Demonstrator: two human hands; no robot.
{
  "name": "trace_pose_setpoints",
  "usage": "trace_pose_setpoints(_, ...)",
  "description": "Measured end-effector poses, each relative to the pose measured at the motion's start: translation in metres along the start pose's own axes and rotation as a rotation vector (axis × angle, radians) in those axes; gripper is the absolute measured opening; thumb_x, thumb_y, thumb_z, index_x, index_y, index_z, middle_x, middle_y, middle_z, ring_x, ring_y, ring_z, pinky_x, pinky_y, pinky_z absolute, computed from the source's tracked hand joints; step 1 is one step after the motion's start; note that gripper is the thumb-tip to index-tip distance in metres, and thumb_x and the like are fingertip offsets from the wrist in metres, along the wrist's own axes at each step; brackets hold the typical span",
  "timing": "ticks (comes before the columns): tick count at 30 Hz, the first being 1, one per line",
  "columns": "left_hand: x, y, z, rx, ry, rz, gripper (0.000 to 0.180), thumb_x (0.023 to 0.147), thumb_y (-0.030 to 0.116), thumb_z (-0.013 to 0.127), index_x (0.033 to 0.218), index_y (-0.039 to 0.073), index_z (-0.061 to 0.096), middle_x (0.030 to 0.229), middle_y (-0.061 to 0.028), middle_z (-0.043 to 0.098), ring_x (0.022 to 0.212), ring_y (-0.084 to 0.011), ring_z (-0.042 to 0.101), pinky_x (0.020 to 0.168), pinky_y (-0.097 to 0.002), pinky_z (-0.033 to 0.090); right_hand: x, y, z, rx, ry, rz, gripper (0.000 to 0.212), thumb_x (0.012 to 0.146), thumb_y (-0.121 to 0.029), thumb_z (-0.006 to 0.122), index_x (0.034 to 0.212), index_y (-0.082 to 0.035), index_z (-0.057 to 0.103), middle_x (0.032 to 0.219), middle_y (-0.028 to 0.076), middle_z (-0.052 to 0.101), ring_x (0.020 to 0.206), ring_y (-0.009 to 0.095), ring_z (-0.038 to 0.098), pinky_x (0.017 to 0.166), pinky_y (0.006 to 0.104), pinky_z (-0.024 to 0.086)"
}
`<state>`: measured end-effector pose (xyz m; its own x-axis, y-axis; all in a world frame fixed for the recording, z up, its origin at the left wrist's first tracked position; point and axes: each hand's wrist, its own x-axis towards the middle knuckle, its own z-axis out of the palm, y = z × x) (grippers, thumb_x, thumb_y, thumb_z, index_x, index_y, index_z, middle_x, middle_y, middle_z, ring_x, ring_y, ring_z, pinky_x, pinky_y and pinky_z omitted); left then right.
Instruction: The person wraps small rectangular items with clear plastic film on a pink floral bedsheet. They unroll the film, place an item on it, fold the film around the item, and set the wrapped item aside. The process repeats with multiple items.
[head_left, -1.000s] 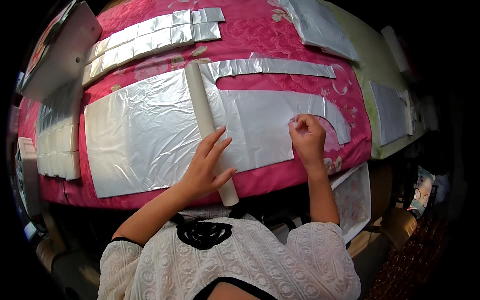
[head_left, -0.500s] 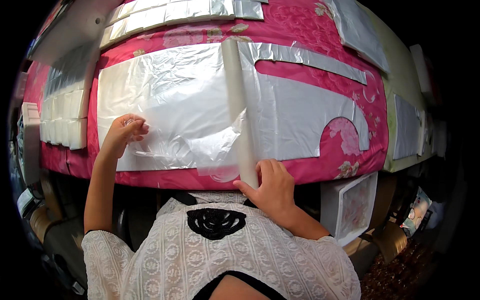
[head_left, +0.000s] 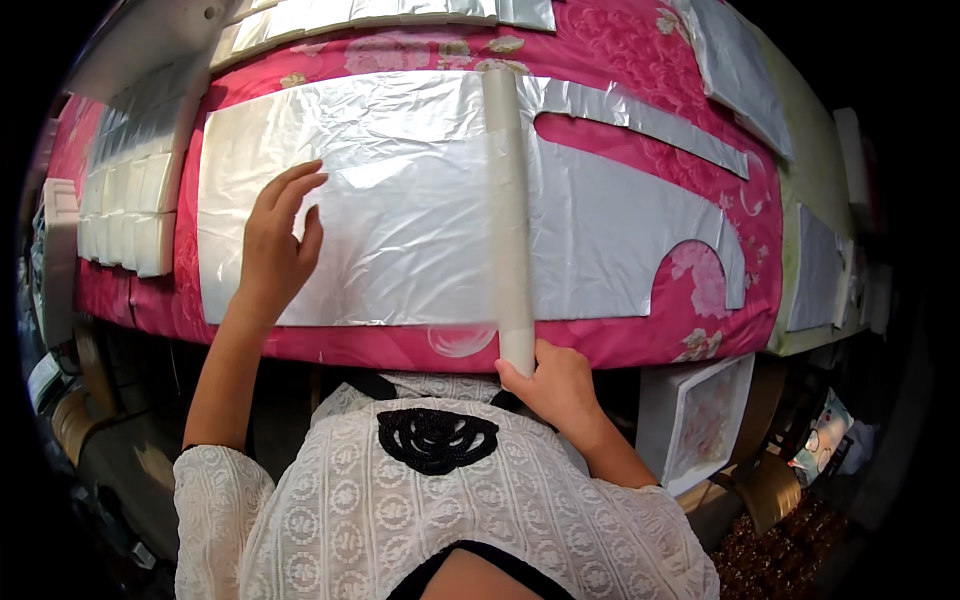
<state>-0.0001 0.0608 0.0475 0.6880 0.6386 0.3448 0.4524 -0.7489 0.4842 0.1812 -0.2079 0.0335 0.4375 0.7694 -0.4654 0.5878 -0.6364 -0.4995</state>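
Observation:
A large white vest-shaped plastic bag [head_left: 610,225], with rounded cut-outs at its right end, lies flat on a pink flowered cloth. Across it, from far to near, lies a pale roll [head_left: 508,190] of thin film. My right hand [head_left: 562,382] grips the roll's near end, thumb on its left side and fingers round the right. Over the bag's left part hovers my left hand [head_left: 278,238], fingers stretched and thumb apart, holding nothing. Beneath and beside it, clear film [head_left: 420,215] spreads over the bag, creased at the far side; whether the fingers touch it I cannot tell.
Folded white packs [head_left: 130,210] stand in rows at the left, and more packs [head_left: 360,12] line the far edge. Silvery flat bags [head_left: 735,80] lie at the far right. A white foam box [head_left: 700,420] stands below the table's near right edge.
My left hand has opened from a pinch and moved up and slightly right. The roll and my right hand have shifted a little right. The lifted, crumpled film now lies flatter.

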Motion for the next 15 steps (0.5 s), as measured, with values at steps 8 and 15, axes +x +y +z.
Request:
trace_pose_setpoints(8, -0.004, 0.088, 0.129, -0.188, -0.271, 0.139, 0.062, 0.082, 0.013, 0.045, 0.137, -0.006, 0.023, 0.143, -0.0231, 0.025, 0.134, -0.0366, 0.022, 0.11, -0.0454, 0.016, 0.0, -0.002, -0.007, 0.032, -0.048, 0.026, 0.049, 0.074, -0.047, 0.063, 0.076, 0.002, 0.063, 0.067, 0.019, 0.063, 0.064, 0.034, 0.063, 0.059, 0.042, 0.049)
trace_pose_setpoints(15, -0.011, 0.082, 0.137, 0.095, -0.325, 0.142, 0.064, 0.084, 0.022, 0.038, 0.136, -0.01, 0.022, 0.143, -0.0241, 0.024, 0.137, -0.0344, 0.017, 0.111, -0.0448, 0.009, 0.064, -0.001, -0.045, 0.294, 0.018, -0.063, 0.049, 0.079, -0.046, 0.063, 0.078, 0.003, 0.065, 0.066, 0.014, 0.064, 0.061, 0.023, 0.064, 0.057, 0.0318, 0.049)
